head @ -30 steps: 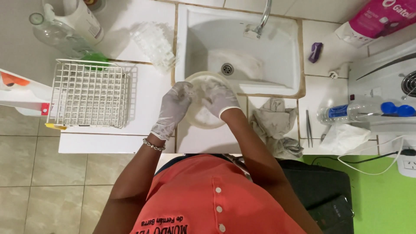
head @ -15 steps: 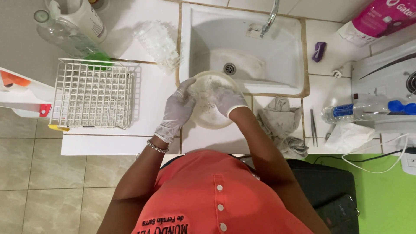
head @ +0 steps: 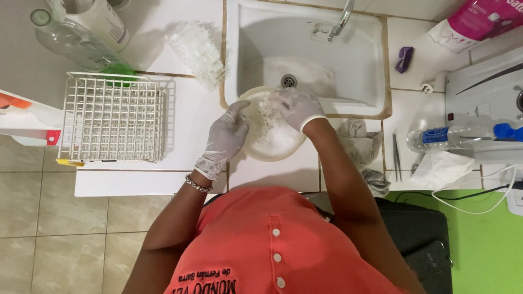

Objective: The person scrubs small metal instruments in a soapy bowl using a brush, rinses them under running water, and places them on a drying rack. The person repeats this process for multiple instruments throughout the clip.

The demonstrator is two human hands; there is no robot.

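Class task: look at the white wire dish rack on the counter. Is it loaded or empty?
Empty. Through the wire rack only the bare grid and white counter show; no dishes sit in it.

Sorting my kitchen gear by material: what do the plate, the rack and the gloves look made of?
Plate: cream, matte and sudsy; plastic or ceramic, the look leaves it open. Rack: thin wire grid with a smooth white coating, likely coated metal. Gloves on the left hand and right hand: thin, translucent, wrinkled film, probably disposable vinyl or latex.

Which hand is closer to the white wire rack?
Left. The left hand grips the soapy plate's edge, just right of the wire rack. The right hand rubs inside the plate, on its far side.
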